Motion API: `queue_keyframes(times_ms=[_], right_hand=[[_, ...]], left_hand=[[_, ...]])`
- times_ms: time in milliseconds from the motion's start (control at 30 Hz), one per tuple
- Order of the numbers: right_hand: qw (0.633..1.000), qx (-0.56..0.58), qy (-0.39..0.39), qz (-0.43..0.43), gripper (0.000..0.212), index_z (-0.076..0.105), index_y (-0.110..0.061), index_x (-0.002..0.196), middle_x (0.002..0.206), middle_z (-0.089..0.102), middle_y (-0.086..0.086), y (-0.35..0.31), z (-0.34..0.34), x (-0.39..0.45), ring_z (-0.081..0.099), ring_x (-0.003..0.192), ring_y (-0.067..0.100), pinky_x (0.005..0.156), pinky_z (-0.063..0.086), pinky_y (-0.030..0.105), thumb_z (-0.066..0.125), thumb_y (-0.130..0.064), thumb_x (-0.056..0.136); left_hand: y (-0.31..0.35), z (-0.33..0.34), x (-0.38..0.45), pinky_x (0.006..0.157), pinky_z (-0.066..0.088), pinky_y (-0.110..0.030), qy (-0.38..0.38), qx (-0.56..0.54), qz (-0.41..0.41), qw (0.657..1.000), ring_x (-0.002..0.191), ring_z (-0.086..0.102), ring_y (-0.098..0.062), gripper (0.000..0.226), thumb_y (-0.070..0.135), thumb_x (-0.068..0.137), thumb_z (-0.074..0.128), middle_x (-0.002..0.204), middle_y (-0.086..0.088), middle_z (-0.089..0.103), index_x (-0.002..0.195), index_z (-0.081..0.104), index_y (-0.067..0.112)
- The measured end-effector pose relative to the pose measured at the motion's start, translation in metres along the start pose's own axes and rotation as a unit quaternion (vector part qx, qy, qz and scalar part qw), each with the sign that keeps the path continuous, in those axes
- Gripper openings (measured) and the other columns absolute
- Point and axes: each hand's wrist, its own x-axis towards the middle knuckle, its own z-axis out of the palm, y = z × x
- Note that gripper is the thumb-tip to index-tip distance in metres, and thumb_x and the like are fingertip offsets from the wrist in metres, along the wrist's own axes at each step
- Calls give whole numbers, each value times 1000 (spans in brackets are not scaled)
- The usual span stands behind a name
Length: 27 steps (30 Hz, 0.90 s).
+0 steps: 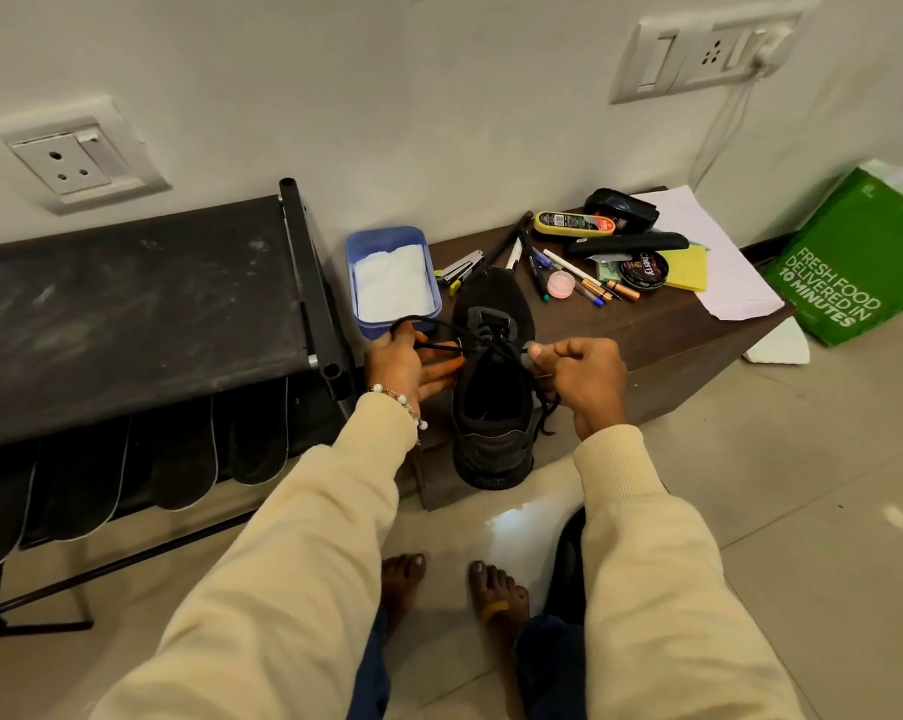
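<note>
Left fingers: the left hand (pixel 408 363) pinches a loop of the black lace (pixel 483 341) under its thumb, and its other fingers stretch toward the shoe's side.
Right fingers: the right hand (pixel 579 379) is curled, with thumb and forefinger pinching the lace's other strand. A loose end dangles below the fist.
Shoe: the black shoe (pixel 493 407) stands upright between the two hands, heel toward the person and toe toward the wall.
Edge: the heel sits at the near edge of the low brown table (pixel 673 335).
Left margin: the black rack (pixel 127 283) stands just beside the left hand.
Right margin: there is bare tabletop to the right of the right hand.
Beyond the toe: a blue tub (pixel 387 233) holding white cloth, a stapler (pixel 460 267), pens (pixel 569 272) and a polish tin (pixel 644 270) crowd the far half.
Far right: a green bag (pixel 849 257) leans on the floor, well apart from the shoe.
Arms: both cream sleeves reach forward. The left palm is turned inward, and the right hand shows its back to the camera.
</note>
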Motion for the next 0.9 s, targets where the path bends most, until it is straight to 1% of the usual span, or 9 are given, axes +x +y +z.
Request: queue_keyframes(times_ms=[67,133,233,333,433,567,733,833,900], right_hand=[[1000,10,-9,8,12,70,-11,75,74,70,8,-1,-5,-5,62,60,16,57,55,30,71,-19,84],[1000,19,-11,16,12,69,-12,73,70,67,7,-5,-9,-8,56,55,15,52,49,27,70,-16,85],[998,53,-17,26,6,69,-13,81,69,65,8,-21,-14,-12,51,50,14,47,44,25,67,-10,86],[997,68,-45,4,8,68,-10,83,66,63,7,-52,-24,-24,50,48,13,46,45,25,63,-6,89],[992,89,-84,-14,12,65,-7,77,66,62,8,-93,-39,-40,50,48,12,48,47,25,62,-4,89],[985,141,-100,-24,6,65,1,87,67,58,10,-150,-59,-57,49,47,12,44,46,22,61,-3,89],[981,153,-112,-45,15,66,0,92,73,65,11,-213,-80,-87,59,60,17,60,55,29,52,-5,93],[977,157,-124,-73,23,65,0,93,82,67,14,-242,-90,-103,63,71,22,75,57,36,42,-2,96],[975,160,-128,-90,26,64,-2,91,88,68,15,-257,-97,-108,65,75,23,78,56,38,39,2,95]], left_hand=[[1,1,1,60,56,-32,19,40,49,998,67,69,-25,25,28,101,44,82,-9,70,85,56,13],[4,4,-1,56,51,-26,45,93,107,989,62,56,-17,23,26,99,49,75,-2,61,82,62,18],[17,12,-16,51,47,-25,13,96,140,985,54,45,-14,19,19,97,52,67,-1,51,88,69,17],[39,22,-41,53,51,-26,-46,65,150,985,53,49,-14,25,13,98,49,70,-5,56,90,72,17],[66,33,-64,47,47,-21,-70,88,177,978,53,48,-14,33,6,98,44,71,-3,60,86,72,19],[108,49,-101,47,46,-23,-110,122,237,957,56,53,-16,20,7,94,56,71,-5,65,86,74,11],[158,66,-136,58,58,-30,-151,190,289,926,56,63,-19,5,5,88,66,77,-13,70,89,71,4],[180,76,-154,67,60,-37,-156,224,306,912,64,68,-23,7,7,90,65,85,-19,71,89,69,1],[191,80,-165,71,60,-38,-158,247,310,904,69,68,-25,9,7,92,61,88,-19,70,92,67,1]])
